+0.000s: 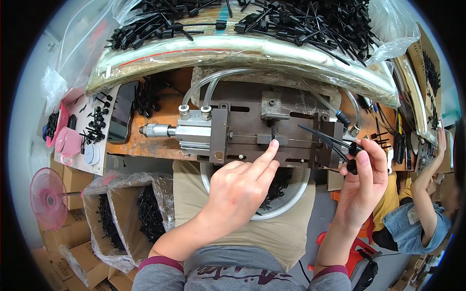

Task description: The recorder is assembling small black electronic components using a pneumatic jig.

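Note:
My left hand (241,183) reaches over the near edge of a metal clamping fixture (242,131), index finger stretched out. Its fingertip touches the small block (264,140) in the middle, at the lower end of a thin black rod (273,129). The other fingers are partly bent and the thumb is hidden. Right of the fixture, my right hand (364,177) is closed on a couple of black plastic stemmed parts (357,148). Their knobbed ends are between thumb and fingers, and their thin stems point left over the fixture.
A silver pneumatic cylinder (194,133) with clear hoses (218,72) joins the fixture's left side. Black parts (301,24) are heaped behind it. A white basket (286,211) sits over my lap. Lined boxes (128,213) and a pink fan (49,199) stand left; another person (417,218) works right.

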The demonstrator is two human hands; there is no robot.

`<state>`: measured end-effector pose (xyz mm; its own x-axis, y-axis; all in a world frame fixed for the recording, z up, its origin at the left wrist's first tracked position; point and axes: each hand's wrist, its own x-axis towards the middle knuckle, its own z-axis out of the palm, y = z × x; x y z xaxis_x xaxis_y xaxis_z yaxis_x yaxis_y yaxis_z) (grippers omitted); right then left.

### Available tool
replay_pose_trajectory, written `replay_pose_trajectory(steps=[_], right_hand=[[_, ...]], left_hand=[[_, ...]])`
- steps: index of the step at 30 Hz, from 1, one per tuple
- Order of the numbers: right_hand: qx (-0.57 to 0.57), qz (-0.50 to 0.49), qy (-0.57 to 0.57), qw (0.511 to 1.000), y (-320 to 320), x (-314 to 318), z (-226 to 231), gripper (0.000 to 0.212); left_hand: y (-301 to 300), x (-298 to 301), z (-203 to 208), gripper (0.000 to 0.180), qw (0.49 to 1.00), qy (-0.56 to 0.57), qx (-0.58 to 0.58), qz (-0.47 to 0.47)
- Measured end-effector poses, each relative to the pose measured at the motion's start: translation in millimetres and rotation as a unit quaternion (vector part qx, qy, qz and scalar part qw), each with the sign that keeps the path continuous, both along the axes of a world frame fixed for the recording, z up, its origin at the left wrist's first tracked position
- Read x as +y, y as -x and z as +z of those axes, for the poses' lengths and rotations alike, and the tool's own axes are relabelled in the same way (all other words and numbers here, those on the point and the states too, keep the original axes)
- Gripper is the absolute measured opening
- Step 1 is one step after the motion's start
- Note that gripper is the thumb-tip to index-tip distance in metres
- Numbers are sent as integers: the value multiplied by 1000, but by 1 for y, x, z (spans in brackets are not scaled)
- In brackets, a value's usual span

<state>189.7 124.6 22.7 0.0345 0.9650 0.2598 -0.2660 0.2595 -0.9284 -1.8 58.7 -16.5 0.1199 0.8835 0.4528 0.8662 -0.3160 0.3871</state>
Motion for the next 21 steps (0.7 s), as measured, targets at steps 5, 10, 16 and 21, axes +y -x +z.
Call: replay_pose_trajectory(steps=[5,10,16,21], right_hand=[[22,-20,-35,999,10,-6,-9,22],[29,-46,-49,997,18,-16,-20,20],[35,-60,-75,995,29,-23,-33,19],[-13,-58,-120,991,35,-29,-42,20]], left_hand=[[3,-1,-2,22,1000,2,-4,-3],[2,-1,-2,23,1000,-5,-17,-4],[-1,-6,-8,25,990,7,-142,-20],[3,-31,-1,27,947,112,-293,-76]])
